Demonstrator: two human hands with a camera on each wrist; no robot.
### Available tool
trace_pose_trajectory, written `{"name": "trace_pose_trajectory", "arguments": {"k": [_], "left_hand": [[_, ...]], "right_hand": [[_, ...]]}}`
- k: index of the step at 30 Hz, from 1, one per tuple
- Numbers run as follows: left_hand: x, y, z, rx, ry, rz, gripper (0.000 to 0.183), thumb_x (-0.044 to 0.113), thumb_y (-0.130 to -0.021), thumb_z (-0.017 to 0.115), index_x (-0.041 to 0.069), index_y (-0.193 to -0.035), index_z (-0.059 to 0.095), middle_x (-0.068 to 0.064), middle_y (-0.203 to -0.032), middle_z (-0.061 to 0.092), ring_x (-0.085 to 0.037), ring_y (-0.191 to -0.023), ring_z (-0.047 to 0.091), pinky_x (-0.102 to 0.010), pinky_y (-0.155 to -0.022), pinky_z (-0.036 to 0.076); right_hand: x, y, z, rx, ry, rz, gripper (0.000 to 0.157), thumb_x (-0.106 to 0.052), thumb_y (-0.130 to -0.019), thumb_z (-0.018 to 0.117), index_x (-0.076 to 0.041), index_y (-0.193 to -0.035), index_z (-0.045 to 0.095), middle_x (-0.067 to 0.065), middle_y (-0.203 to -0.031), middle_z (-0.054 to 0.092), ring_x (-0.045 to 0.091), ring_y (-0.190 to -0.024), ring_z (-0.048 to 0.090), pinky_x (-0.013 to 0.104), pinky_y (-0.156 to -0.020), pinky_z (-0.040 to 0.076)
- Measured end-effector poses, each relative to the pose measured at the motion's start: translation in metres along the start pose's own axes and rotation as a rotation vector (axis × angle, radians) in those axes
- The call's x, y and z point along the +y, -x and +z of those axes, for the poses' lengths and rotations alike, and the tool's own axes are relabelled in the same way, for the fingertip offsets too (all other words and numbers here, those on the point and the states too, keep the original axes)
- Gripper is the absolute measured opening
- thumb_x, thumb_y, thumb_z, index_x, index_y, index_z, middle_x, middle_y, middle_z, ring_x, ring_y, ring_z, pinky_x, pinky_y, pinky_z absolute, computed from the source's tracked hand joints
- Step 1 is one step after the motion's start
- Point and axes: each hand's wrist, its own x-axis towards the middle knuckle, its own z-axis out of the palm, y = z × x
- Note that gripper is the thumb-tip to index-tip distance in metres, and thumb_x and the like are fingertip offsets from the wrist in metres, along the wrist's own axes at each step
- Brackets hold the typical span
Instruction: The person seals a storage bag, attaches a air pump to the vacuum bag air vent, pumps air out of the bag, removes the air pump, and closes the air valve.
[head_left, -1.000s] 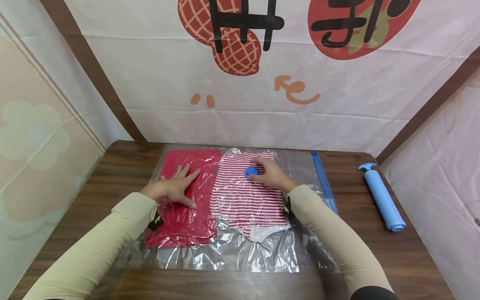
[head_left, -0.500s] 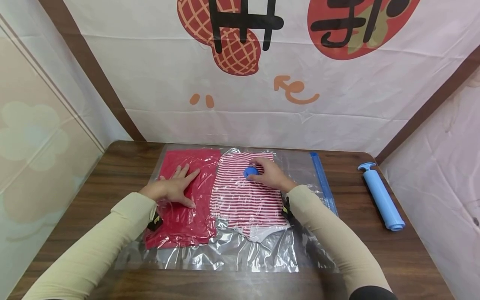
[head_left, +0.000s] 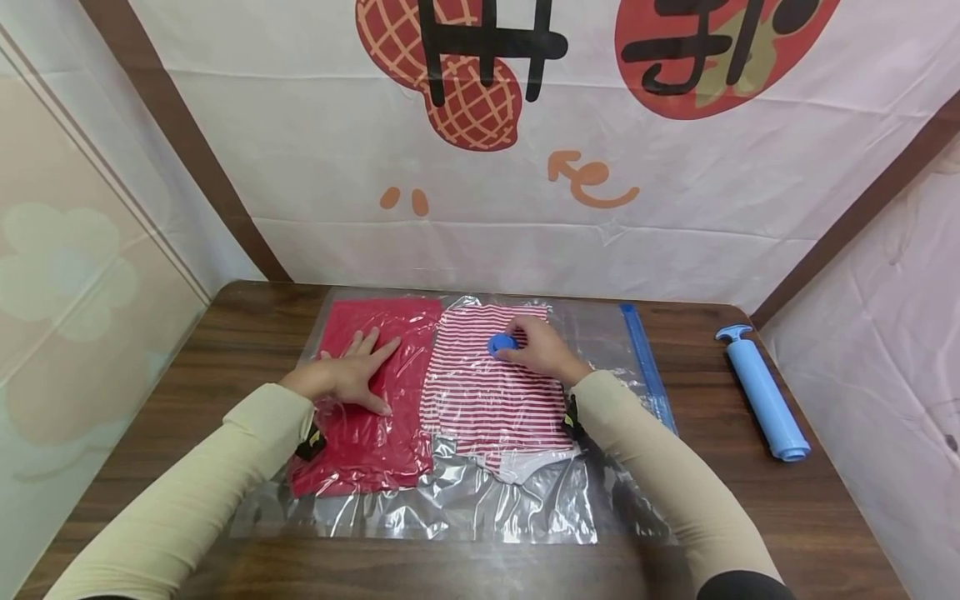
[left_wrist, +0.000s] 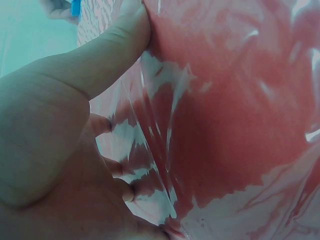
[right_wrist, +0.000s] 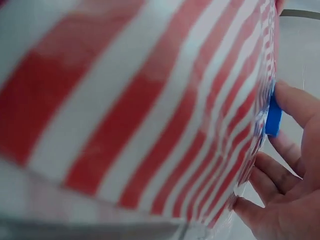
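A clear plastic vacuum storage bag [head_left: 457, 521] lies flat with two folded garments inside, a red one [head_left: 408, 450] on the left and a red-and-white striped one [head_left: 480, 408] beside it. Fingers spread, my left hand [head_left: 348, 379] rests on the film over the red garment. My right hand [head_left: 543, 350] pinches the round blue valve cap [head_left: 501, 344] on the bag above the striped garment. In the right wrist view, thumb and index finger are at the rim of the blue valve cap [right_wrist: 273, 119], while the other fingers touch the film.
A light blue hand pump [head_left: 767, 392] lies on the right of the dark wooden table [head_left: 847, 525]. The bag's blue zip strip [head_left: 647, 362] runs along its right side. Printed cloth [head_left: 480, 250] hangs behind and at both sides of the table.
The right hand's fingers have shifted slightly round the valve cap. The left hand, the bag and the pump stay where they were.
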Motion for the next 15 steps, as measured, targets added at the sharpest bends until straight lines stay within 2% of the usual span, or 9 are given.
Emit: {"name": "trace_pose_trajectory", "arguments": {"k": [3, 6, 9, 15], "left_hand": [[0.0001, -0.0004, -0.0001, 0.002, 0.0, 0.004, 0.119, 0.044, -0.08, 0.086, 0.008, -0.163, 0.008, -0.032, -0.164, -0.009, -0.054, -0.148, -0.015, -0.088, -0.101, -0.005], [0.0, -0.0013, 0.0002, 0.002, -0.003, 0.008, 0.118, 0.044, -0.081, 0.085, 0.008, -0.163, 0.008, -0.033, -0.164, -0.01, -0.054, -0.148, -0.015, -0.088, -0.1, -0.005], [-0.0005, -0.0016, 0.0002, 0.003, -0.005, 0.01, 0.119, 0.044, -0.081, 0.085, 0.008, -0.163, 0.008, -0.033, -0.164, -0.01, -0.054, -0.148, -0.015, -0.088, -0.1, -0.005], [0.0005, -0.0003, 0.0003, 0.004, -0.01, 0.008, 0.119, 0.045, -0.08, 0.085, 0.008, -0.163, 0.009, -0.033, -0.164, -0.009, -0.054, -0.148, -0.014, -0.088, -0.1, -0.004]], "right_hand": [[0.0014, -0.0006, -0.001, -0.019, -0.011, -0.019, 0.051, -0.026, -0.089, 0.081, -0.003, -0.13, 0.061, 0.013, -0.13, 0.063, 0.028, -0.121, 0.059, 0.043, -0.105, 0.048], [0.003, 0.0, -0.0043, -0.044, -0.035, -0.057, 0.052, -0.017, -0.09, 0.077, -0.001, -0.137, 0.06, 0.015, -0.138, 0.06, 0.031, -0.129, 0.055, 0.045, -0.11, 0.044], [0.0038, 0.0011, -0.0068, -0.056, -0.037, -0.073, 0.043, -0.011, -0.091, 0.074, -0.001, -0.132, 0.064, 0.016, -0.134, 0.062, 0.032, -0.128, 0.056, 0.046, -0.109, 0.044], [0.0034, 0.0004, -0.0034, -0.039, -0.007, -0.024, 0.036, -0.02, -0.092, 0.078, -0.003, -0.121, 0.067, 0.012, -0.125, 0.065, 0.028, -0.119, 0.059, 0.044, -0.105, 0.047]]}}
